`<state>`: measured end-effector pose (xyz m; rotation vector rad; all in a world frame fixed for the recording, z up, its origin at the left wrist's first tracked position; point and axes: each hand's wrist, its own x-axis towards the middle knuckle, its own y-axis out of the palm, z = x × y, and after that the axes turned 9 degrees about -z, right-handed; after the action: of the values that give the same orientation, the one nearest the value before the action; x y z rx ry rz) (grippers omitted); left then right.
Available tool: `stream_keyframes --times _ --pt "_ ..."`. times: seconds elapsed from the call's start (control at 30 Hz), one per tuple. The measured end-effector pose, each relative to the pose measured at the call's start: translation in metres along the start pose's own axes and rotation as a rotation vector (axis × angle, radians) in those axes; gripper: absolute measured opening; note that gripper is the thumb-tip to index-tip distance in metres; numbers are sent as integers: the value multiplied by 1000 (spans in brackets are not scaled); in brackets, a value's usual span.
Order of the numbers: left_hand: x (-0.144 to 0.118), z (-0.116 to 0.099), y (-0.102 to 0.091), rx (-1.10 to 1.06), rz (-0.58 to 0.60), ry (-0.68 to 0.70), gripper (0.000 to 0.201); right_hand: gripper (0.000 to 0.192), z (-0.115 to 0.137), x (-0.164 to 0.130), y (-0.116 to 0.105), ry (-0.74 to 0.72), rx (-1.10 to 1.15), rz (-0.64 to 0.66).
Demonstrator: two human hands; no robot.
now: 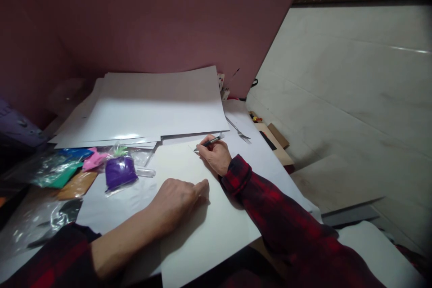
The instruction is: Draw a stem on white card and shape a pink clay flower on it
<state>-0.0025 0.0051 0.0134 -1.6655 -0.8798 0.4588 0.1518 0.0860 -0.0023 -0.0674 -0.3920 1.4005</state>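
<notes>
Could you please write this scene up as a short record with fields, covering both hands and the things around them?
Left hand: lies on the paper, fingers curled
Right hand: holds a pen, tip close to the paper
Left of the paper: purple packet, clear tube, pink packet, green packet
Beyond the paper: large white sheets, overlapping
Right of the sheets: fork, handle partly hidden
Sleeves: red and black check
Unclear: any marks on the paper, too faint to read
</notes>
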Motion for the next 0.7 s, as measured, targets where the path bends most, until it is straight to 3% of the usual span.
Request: stream_keyframes --times 0.7 --pt "1 -2 -2 27 30 -14 19 12 -1 -14 -10 14 8 8"
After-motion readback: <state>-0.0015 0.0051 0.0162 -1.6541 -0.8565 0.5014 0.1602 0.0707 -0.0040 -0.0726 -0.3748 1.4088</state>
